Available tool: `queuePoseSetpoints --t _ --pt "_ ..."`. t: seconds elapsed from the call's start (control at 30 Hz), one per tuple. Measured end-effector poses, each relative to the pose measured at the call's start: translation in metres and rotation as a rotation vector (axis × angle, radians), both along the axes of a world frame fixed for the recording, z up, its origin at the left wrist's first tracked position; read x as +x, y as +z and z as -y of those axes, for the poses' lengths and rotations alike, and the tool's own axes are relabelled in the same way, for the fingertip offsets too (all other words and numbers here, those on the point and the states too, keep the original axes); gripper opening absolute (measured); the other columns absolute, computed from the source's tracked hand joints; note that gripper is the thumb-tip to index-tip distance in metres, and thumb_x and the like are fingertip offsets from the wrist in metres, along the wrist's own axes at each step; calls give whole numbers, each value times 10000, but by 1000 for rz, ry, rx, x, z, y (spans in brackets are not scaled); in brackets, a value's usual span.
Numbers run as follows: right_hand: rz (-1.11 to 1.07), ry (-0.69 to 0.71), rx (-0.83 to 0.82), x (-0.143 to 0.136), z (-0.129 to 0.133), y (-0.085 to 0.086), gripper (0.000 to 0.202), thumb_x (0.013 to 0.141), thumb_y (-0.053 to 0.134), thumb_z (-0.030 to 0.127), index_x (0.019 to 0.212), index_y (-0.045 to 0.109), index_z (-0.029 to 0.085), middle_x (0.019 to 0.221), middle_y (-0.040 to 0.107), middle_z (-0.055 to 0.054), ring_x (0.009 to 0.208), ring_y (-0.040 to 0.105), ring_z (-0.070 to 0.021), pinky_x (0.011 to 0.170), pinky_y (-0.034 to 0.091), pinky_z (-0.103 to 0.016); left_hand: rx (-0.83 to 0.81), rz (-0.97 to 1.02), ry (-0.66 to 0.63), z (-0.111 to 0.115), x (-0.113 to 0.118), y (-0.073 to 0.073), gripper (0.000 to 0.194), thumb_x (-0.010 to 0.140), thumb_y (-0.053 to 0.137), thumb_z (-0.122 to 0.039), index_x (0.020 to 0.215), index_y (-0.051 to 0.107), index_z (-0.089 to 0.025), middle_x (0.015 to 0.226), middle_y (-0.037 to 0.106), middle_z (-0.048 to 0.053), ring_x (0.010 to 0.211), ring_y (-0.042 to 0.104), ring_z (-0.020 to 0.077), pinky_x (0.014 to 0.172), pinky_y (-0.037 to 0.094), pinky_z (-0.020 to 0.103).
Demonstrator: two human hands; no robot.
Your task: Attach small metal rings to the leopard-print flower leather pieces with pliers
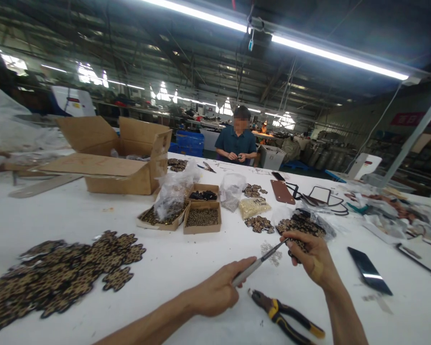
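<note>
My left hand (pixel 221 286) is closed around the grey handle of a slim awl-like tool (pixel 259 264). Its thin metal shaft reaches up and right to the fingertips of my right hand (pixel 314 256). Those fingers pinch a brown-and-black patterned flower-shaped patch (pixel 297 249); whether the tool's tip pierces it I cannot tell. Just behind lies a heap of similar patches (pixel 301 224), partly in clear plastic. Small clear or silvery pieces (pixel 272 253) are scattered beneath the tool. Pliers with black-and-yellow handles (pixel 282 314) lie on the white table between my forearms.
A large patch pile (pixel 68 273) covers the left side. Small boxes of metal bits (pixel 202 218) and black parts (pixel 203 195) stand mid-table by an open carton (pixel 118 184). A dark phone (pixel 369 270) lies at right. Across the table, a person (pixel 237 141) handles something small.
</note>
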State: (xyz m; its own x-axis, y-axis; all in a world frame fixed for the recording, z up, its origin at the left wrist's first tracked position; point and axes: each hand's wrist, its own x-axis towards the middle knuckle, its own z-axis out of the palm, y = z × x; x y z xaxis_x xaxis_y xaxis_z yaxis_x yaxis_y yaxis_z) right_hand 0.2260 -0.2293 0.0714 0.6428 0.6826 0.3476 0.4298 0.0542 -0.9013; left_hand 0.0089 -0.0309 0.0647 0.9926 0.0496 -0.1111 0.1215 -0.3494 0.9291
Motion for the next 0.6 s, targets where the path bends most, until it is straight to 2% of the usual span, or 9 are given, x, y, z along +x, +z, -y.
queuePoseSetpoints --t 0.13,0.37,0.43,0.5,0.6 --pt "-2 -22 -29 0 -2 -4 408 859 677 499 1094 729 169 1060 724 -126 528 586 -137 467 515 -297 32 20 -38 2 -1 4 954 533 455 -83 1465 405 -283 1086 599 41 1015 537 241 904 450 356" --pt "11 -10 -85 4 1 -6 409 851 687 489 1103 734 171 1045 737 -122 544 625 -152 504 514 -300 26 -51 -34 -4 1 1 854 529 468 -68 1351 448 -299 1020 590 9 924 540 190 700 401 242" --pt "5 -3 -100 5 2 -6 399 851 689 481 1088 738 164 1004 746 -119 555 639 -158 501 495 -286 32 -46 -26 -5 2 0 753 521 462 -67 1243 500 -276 975 585 -1 883 528 177 677 381 234" --pt "-4 -1 -120 6 1 -7 405 854 686 478 1082 739 147 868 755 -105 553 639 -166 482 459 -268 51 -40 -19 -6 3 0 592 512 451 -70 1069 560 -241 893 558 -9 833 506 168 648 360 231" --pt "-18 3 -143 7 0 -10 423 866 675 479 1085 733 122 712 735 -86 579 648 -184 502 459 -266 66 -86 -29 -9 2 1 411 526 448 -90 897 577 -214 735 465 -19 696 439 150 559 295 235"
